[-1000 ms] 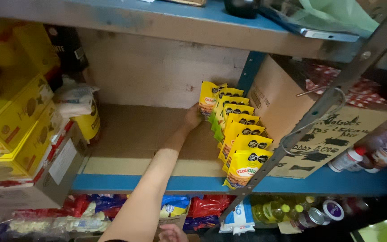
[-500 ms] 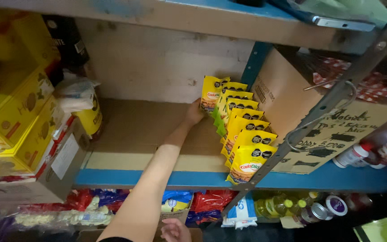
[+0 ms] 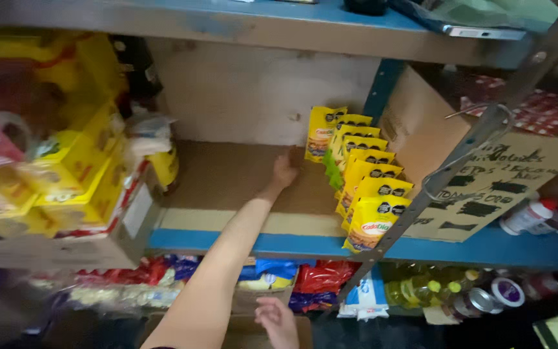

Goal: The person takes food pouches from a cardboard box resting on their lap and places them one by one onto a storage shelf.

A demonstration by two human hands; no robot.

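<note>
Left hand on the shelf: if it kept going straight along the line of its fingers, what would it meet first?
The left hand points toward the back of the shelf, slightly right. First contact looks like the rearmost yellow packet in the row; depth is unclear, so it might pass left of it and reach the wooden back wall.

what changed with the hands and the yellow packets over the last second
The left hand has drawn back a little from the rearmost yellow packet it was touching and now rests open on the shelf board beside it. The row of packets stays standing as before, and the right hand stays low below the shelf.
</note>
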